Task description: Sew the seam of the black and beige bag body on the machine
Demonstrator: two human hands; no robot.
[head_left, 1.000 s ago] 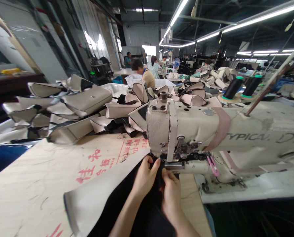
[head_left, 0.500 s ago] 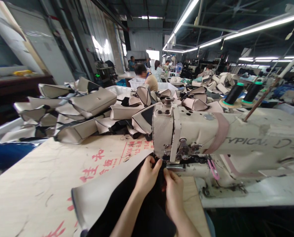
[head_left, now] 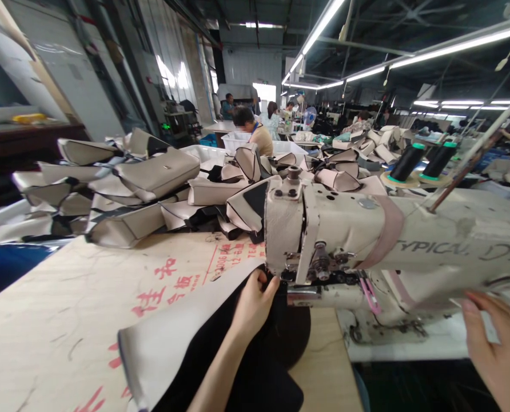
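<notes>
The right hand (head_left: 497,337), thumb spread from the fingers, hovers in front of the sewing machine's arm, well apart from the black-and-beige bag piece (head_left: 164,343). That piece trails over the plywood bench (head_left: 66,320), its far end just beside the head of the sewing machine (head_left: 345,223), where the left hand (head_left: 255,300) pinches its black material. Beyond lie heaped beige bags (head_left: 156,174), black thread spools (head_left: 405,163) and, farther off, a seated co-worker (head_left: 261,139).

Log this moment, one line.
Left hand: pinching black fabric at sewing machine | Right hand: open, apart from fabric | Beige bags: piled beyond
</notes>
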